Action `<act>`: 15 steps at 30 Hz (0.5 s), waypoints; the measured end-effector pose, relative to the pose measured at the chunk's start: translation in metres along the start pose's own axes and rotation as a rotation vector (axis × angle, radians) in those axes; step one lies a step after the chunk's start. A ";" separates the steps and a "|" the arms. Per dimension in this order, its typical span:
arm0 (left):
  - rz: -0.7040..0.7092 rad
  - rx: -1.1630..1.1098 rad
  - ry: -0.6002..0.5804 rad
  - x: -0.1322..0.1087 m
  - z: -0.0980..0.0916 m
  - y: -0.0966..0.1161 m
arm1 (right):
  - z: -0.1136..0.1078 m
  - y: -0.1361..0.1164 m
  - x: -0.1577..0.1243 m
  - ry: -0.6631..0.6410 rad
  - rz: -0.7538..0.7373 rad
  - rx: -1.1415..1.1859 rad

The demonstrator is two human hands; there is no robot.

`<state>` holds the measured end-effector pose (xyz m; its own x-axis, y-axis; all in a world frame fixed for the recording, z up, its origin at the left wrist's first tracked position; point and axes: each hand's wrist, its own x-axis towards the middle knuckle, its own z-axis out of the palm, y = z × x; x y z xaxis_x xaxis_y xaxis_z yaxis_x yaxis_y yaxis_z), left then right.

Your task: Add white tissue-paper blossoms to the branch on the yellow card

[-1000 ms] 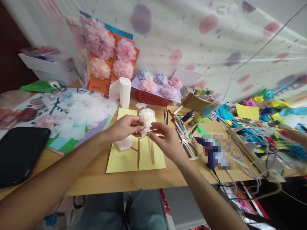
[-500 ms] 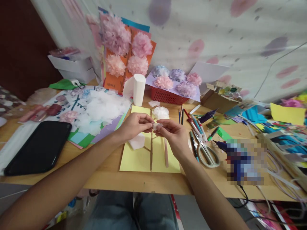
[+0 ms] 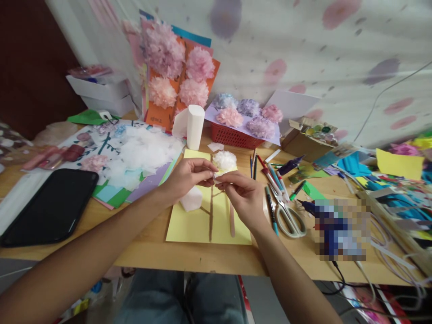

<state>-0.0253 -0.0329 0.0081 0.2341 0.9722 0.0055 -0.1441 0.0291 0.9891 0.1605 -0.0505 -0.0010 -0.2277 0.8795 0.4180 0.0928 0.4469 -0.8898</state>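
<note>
A yellow paper sheet [image 3: 189, 229] lies in front of me, with a brown trunk line [image 3: 211, 220] and branches on it. Over its upper half, my left hand [image 3: 191, 177] and my right hand [image 3: 245, 193] meet fingertip to fingertip. Both pinch a small piece of white tissue paper [image 3: 215, 177], mostly hidden by the fingers. Just beyond them a fluffy white paper flower [image 3: 225, 160] rests near the sheet's top. Loose white tissue [image 3: 193, 200] lies on the sheet under my left hand. A flat brown strip [image 3: 232, 220] shows beside my right wrist.
To the right are scissors [image 3: 289, 220], several pens [image 3: 271, 209] and a partly blurred glue gun [image 3: 332, 225] with cables. A black tablet [image 3: 52, 207] and white fluff [image 3: 145, 148] lie left. Behind stand a white bottle [image 3: 195, 127] and a red basket [image 3: 234, 135] under paper flowers.
The fingertips have closed further over the tissue piece, so less of it shows. My right hand has turned slightly, with its fingers straighter. The view has shifted a little.
</note>
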 end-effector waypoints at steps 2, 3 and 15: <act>0.003 -0.003 0.005 0.000 0.000 0.000 | 0.000 0.000 0.000 -0.007 -0.043 -0.074; 0.006 -0.003 0.004 0.000 0.000 0.001 | 0.000 -0.001 0.000 -0.011 -0.061 -0.108; 0.090 0.075 -0.027 0.001 0.003 -0.004 | -0.005 -0.002 0.004 0.057 0.170 0.158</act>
<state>-0.0213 -0.0326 0.0048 0.2496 0.9634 0.0981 -0.0936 -0.0768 0.9926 0.1646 -0.0470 0.0030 -0.1663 0.9498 0.2652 -0.0288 0.2641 -0.9641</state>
